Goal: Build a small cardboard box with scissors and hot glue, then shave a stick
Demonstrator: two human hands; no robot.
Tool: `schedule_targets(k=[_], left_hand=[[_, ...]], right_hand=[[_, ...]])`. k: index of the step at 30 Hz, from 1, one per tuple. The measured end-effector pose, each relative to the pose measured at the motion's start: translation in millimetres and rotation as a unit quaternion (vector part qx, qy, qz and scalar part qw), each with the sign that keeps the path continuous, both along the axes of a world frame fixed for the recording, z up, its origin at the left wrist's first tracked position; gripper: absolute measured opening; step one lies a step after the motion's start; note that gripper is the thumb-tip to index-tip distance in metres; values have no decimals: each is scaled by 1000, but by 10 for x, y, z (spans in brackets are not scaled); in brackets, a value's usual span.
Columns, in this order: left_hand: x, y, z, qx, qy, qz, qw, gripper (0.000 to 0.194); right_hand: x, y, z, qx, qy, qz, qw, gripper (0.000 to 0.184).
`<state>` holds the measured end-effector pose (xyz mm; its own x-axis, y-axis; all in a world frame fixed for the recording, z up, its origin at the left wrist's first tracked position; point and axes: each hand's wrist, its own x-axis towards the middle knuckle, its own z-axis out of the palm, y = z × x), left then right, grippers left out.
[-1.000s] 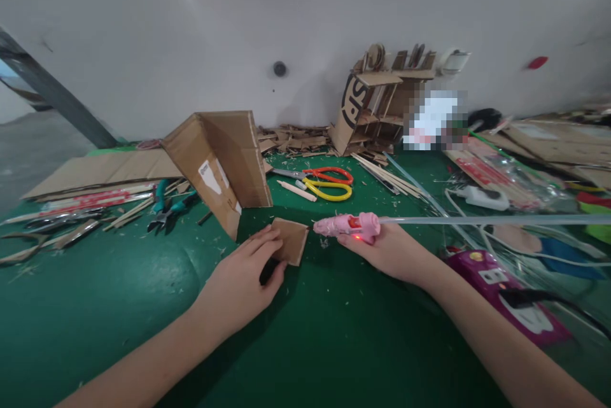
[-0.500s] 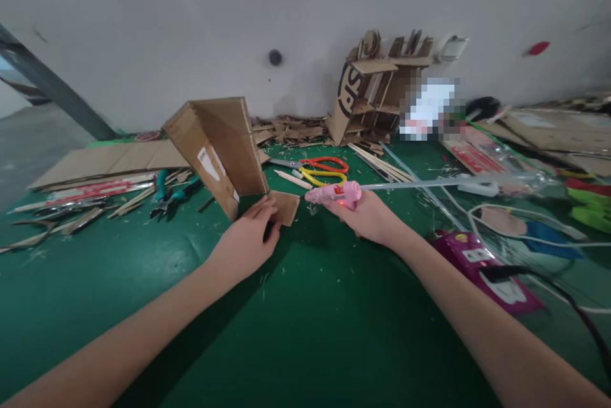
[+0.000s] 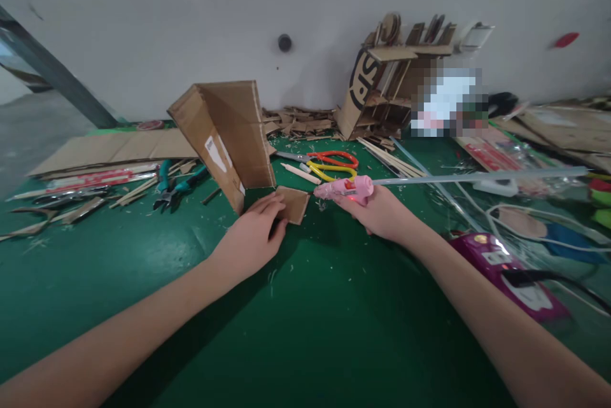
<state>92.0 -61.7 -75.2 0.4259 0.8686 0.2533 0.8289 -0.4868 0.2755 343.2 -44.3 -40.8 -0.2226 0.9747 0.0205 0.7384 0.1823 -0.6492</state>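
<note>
My left hand [image 3: 251,233] grips a small brown cardboard piece [image 3: 294,203] and holds it against the foot of a folded cardboard panel [image 3: 229,134] standing on the green table [image 3: 310,325]. My right hand [image 3: 382,212] is closed round a pink glue gun [image 3: 344,188]. A long clear glue stick [image 3: 477,177] juts out of the gun's back to the right. The gun's nozzle points left, close to the right edge of the small piece.
Red and yellow scissors [image 3: 331,166] and wooden sticks [image 3: 391,163] lie behind the hands. Teal pliers [image 3: 174,185] and strips lie at the left. A cardboard model [image 3: 386,90] stands by the wall. A purple device [image 3: 506,271] with cables sits at the right.
My left hand has carried the small cardboard piece away from me to the base of the folded panel. My right hand followed with the glue gun.
</note>
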Motion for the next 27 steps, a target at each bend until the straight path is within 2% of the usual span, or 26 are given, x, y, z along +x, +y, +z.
schedule_targets(k=[3, 8, 15, 18, 23, 27], left_hand=[[-3, -3, 3, -9, 0, 0, 1000, 36], [4, -15, 24, -18, -3, 6, 1000, 37], [-2, -4, 4, -6, 3, 2, 1000, 35], [-4, -5, 0, -8, 1, 4, 1000, 36], [4, -13, 26, -14, 0, 5, 1000, 36], [11, -23, 47, -20, 5, 9, 1000, 36]], right_hand=[[9, 9, -24, -21, -12, -21, 999, 51], [39, 0, -46, -45, -6, -12, 999, 49], [18, 18, -64, -23, -29, -44, 998, 50], [12, 16, -51, -25, -29, -34, 999, 49], [42, -13, -31, -68, -8, -5, 998, 46], [38, -23, -31, -55, -10, -24, 998, 46]])
